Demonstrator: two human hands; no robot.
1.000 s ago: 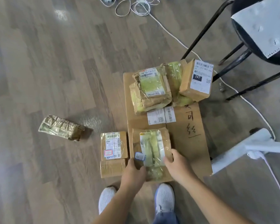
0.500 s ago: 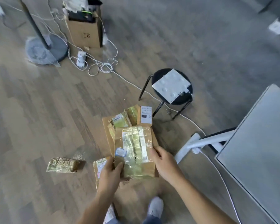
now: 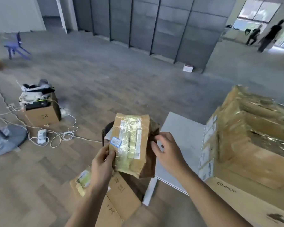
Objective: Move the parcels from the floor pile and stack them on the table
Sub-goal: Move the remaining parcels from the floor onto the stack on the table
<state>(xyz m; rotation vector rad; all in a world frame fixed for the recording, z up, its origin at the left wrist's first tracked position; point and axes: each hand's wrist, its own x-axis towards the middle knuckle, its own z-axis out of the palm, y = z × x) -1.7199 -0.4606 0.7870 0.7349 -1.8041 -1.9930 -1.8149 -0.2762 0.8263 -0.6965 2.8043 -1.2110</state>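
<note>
A flat brown parcel (image 3: 129, 145) wrapped in clear tape, with a white label and a small blue sticker, is raised at chest height. My left hand (image 3: 102, 163) grips its lower left edge. My right hand (image 3: 166, 153) touches its right edge with fingers curled loosely on the brown wrapping. The white table (image 3: 180, 141) stands just right of the parcel. Large taped cardboard boxes (image 3: 246, 145) are stacked on its right part. Below my arms, the floor pile shows a flat cardboard box (image 3: 120, 199) and a small labelled parcel (image 3: 82, 181).
A black stool (image 3: 106, 130) is partly hidden behind the held parcel. At left stand an open carton with clutter (image 3: 41, 110), a power strip with white cables (image 3: 42, 136) and a round stand base (image 3: 7, 138). Grey partition panels and two people are far back.
I have lifted the parcel off the floor pile to chest height. The view swung up from the floor to the room, and the table with its boxes came into sight.
</note>
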